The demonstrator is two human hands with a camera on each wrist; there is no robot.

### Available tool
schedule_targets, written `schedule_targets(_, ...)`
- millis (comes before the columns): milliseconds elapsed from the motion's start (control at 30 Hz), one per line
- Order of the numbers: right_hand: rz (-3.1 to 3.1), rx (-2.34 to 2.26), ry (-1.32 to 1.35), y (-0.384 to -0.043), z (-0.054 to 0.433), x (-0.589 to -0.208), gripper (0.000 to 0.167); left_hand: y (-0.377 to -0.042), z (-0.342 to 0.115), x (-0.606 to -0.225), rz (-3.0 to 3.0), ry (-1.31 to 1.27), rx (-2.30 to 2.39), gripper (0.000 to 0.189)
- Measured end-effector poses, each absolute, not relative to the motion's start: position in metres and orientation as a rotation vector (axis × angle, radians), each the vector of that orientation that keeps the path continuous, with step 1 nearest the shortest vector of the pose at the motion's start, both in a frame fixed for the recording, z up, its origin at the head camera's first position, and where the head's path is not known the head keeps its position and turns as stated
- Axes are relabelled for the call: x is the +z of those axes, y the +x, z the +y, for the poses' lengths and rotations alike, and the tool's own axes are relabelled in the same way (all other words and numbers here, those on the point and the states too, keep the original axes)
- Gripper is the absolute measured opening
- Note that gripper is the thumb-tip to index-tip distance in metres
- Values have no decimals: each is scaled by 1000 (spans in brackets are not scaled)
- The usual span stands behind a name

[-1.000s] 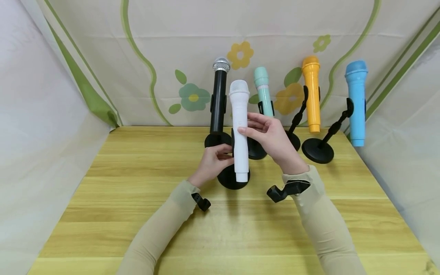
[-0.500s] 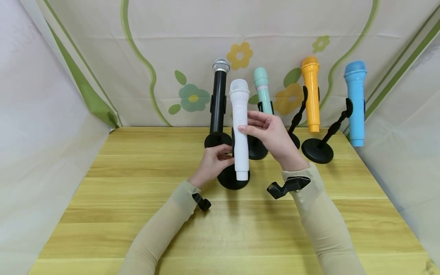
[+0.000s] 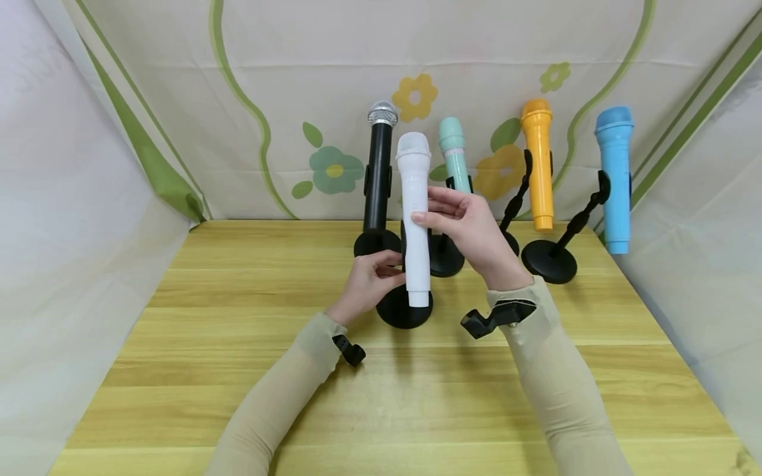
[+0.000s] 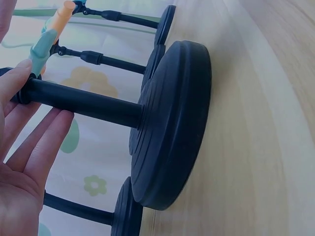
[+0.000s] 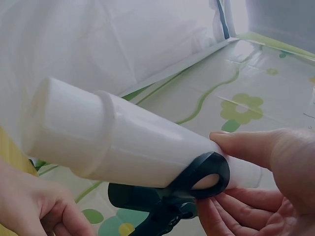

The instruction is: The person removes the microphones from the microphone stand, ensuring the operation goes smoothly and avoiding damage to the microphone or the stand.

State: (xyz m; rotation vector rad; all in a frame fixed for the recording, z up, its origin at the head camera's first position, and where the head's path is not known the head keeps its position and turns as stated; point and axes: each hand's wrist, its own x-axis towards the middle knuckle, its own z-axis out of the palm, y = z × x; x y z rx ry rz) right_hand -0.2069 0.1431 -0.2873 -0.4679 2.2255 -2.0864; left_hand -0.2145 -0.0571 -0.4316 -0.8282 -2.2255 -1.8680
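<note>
A white microphone (image 3: 415, 218) leans upright in the middle of the head view, and my right hand (image 3: 467, 228) pinches its body between thumb and fingers. The right wrist view shows the black clip (image 5: 211, 174) of a stand around the white microphone, right by my fingertips. My left hand (image 3: 370, 281) grips that stand's black post (image 4: 83, 101) just below the clip, with its round base (image 3: 405, 311) on the table. Behind stand a black microphone (image 3: 378, 178) with a silver head and a mint green microphone (image 3: 455, 155), each in a clip; my right hand partly covers the green one's stand.
To the right, an orange microphone (image 3: 539, 165) and a blue microphone (image 3: 616, 178) sit in black stands near the table's back edge. A flowered curtain (image 3: 268, 99) hangs behind the wooden table (image 3: 238, 330). White cloth walls (image 3: 77, 231) close both sides.
My right hand and the white microphone have moved slightly up, so its lower end sits higher over the stand base. My left hand has stayed in place on the post.
</note>
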Motion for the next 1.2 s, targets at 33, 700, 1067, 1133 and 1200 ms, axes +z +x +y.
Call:
schedule_targets(33,2225,-2088,-468,-207,143,-287,53,-215,-57,-432,-2227,-828,-1870,19)
schedule_targets(700,2231,-2131,-430,-211,140,-278,58,-213,-58,-429,-2270,-813,-1866,20)
schedule_targets(1067,2205,-2170,-454,-220,139,-274,56,-213,-58,-429,-2278,-814,-1874,20)
schedule_targets(1133,2208,-2170,-460,-221,139,-273,56,-213,-58,-429,-2280,-811,-1876,20)
schedule_targets(1200,2204,-2173,-463,-223,139,-273,56,-213,-58,-429,-2286,-799,-1874,21)
